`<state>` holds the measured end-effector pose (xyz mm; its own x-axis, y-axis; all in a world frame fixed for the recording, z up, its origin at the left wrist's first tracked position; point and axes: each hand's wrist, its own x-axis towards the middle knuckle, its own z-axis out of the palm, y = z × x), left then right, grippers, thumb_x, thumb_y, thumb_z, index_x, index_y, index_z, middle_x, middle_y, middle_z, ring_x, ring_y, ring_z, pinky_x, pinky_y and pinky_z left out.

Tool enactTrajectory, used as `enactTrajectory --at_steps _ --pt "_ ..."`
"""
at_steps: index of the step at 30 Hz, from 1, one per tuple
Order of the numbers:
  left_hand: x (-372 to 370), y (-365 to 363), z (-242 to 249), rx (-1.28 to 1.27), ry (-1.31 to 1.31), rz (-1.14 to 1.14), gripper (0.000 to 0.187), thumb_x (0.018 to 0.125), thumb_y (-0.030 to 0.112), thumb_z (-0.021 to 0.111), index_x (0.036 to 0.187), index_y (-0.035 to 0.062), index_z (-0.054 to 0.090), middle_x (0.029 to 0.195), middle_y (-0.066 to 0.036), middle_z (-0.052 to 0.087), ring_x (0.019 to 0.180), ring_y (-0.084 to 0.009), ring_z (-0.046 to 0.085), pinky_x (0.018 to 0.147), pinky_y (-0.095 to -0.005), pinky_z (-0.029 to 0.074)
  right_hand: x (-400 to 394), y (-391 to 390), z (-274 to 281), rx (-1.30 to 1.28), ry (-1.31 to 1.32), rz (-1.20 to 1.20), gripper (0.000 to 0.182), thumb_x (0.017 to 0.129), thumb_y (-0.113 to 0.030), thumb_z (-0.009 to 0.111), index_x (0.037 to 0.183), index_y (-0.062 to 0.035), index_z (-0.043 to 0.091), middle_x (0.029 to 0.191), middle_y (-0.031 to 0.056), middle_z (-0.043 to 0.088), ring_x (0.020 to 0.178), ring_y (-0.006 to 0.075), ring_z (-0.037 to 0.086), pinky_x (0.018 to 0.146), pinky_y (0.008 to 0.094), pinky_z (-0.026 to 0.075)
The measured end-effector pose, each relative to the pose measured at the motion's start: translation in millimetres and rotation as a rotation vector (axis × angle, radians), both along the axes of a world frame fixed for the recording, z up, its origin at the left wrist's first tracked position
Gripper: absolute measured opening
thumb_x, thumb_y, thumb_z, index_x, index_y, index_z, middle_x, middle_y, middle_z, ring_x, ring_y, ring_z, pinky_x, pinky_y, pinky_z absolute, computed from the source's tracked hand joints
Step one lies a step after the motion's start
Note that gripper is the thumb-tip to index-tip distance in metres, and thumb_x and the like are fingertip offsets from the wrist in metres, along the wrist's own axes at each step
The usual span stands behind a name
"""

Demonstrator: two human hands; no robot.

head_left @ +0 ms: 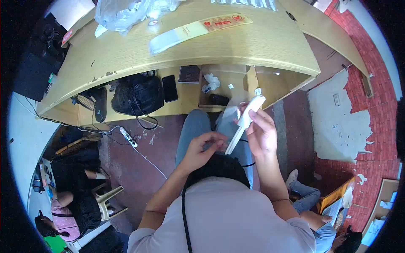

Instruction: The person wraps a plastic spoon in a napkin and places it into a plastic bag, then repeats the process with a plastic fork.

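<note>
My right hand (262, 130) grips a long white slender object (246, 119), held at a slant above my lap. Its broader end points up and away, and its narrow end points down to the left. A piece of clear plastic film (230, 114) shows beside it. My left hand (204, 149) is close to the narrow end, with fingers curled and thumb near the fingertips. Anything between those fingers is too small to make out. On the desk top lies a long, flat sleeve (192, 30), pale at one end and printed in red at the other.
A wooden desk (270, 44) stands before me, with a clear plastic bag (122, 14) on top. Its shelf holds a black bag (137, 95), a phone (170, 88) and crumpled tissue (212, 81). A power strip (128, 137) lies on the floor. Two people sit behind, left and right.
</note>
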<state>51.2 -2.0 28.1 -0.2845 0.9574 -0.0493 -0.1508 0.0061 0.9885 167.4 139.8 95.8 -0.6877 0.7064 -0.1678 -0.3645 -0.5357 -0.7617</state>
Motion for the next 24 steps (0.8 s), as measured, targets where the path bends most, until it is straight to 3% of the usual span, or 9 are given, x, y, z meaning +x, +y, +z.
enactTrajectory --at_steps 3,7,10,12,16,19,22,24 --pt "-12 -5 -8 -0.008 0.03 -0.019 0.016 0.09 0.009 0.054 0.103 0.0003 0.057 0.087 -0.003 0.06 0.082 -0.0099 0.056 0.075 -0.0257 0.045 6 10 -4 0.007 0.034 -0.172 0.025 0.085 -0.008 0.054 0.104 0.0084 0.058 0.095 0.014 0.064 0.079 0.0186 0.063 0.073 0.0291 0.052" --pt "-26 -8 -11 -0.051 -0.041 -0.045 0.016 0.093 0.013 0.05 0.099 0.0002 0.056 0.085 -0.002 0.057 0.076 -0.0087 0.053 0.073 -0.0244 0.044 12 25 -13 -0.033 0.052 -0.212 0.023 0.086 -0.009 0.053 0.102 0.0071 0.058 0.096 0.0137 0.062 0.082 0.0188 0.062 0.076 0.0312 0.053" --pt "-26 -2 0 -0.078 -0.019 0.123 0.018 0.094 0.018 0.049 0.098 0.0018 0.055 0.086 -0.001 0.057 0.079 -0.0107 0.055 0.075 -0.0252 0.045 9 29 -23 -0.09 0.038 -0.288 0.028 0.085 -0.01 0.054 0.108 0.0063 0.053 0.103 0.0142 0.06 0.09 0.0199 0.061 0.078 0.034 0.054" --pt "-23 3 7 -0.032 -0.296 0.25 0.015 0.094 0.017 0.047 0.098 0.0036 0.053 0.083 -0.002 0.055 0.071 -0.0114 0.055 0.075 -0.0284 0.048 9 30 -29 -0.122 0.046 -0.286 0.026 0.085 -0.008 0.053 0.108 0.0059 0.052 0.103 0.0152 0.059 0.092 0.0207 0.06 0.078 0.0342 0.055" --pt "-24 0 0 0.036 -0.378 0.235 0.011 0.093 0.014 0.047 0.1 0.0061 0.051 0.082 -0.003 0.056 0.066 -0.0109 0.055 0.073 -0.032 0.051 5 30 -36 -0.181 0.053 -0.316 0.027 0.085 -0.006 0.054 0.108 0.0066 0.051 0.102 0.0156 0.059 0.093 0.0212 0.059 0.079 0.0347 0.054" --pt "-26 -6 2 0.081 -0.353 0.284 0.009 0.091 0.013 0.051 0.097 0.0068 0.053 0.083 -0.002 0.057 0.067 -0.0094 0.056 0.072 -0.0326 0.052 7 32 -43 -0.204 0.085 -0.315 0.027 0.085 -0.005 0.054 0.109 0.0071 0.051 0.101 0.0158 0.059 0.092 0.0215 0.06 0.08 0.0351 0.054" --pt "-35 -9 1 -0.016 -0.485 0.343 0.01 0.088 0.015 0.058 0.094 0.0068 0.058 0.091 -0.002 0.059 0.072 -0.0117 0.057 0.071 -0.0313 0.051 6 31 -43 -0.228 0.084 -0.355 0.028 0.084 -0.005 0.055 0.108 0.0071 0.051 0.1 0.0155 0.059 0.09 0.0216 0.061 0.08 0.0351 0.054" --pt "-37 -7 7 -0.087 -0.586 0.554 0.013 0.087 0.017 0.061 0.097 0.0085 0.06 0.093 -0.001 0.059 0.075 -0.0109 0.057 0.07 -0.0287 0.048 4 25 -39 -0.166 0.057 -0.321 0.022 0.087 -0.008 0.052 0.102 0.0076 0.054 0.098 0.0136 0.059 0.087 0.0204 0.06 0.085 0.0369 0.051"
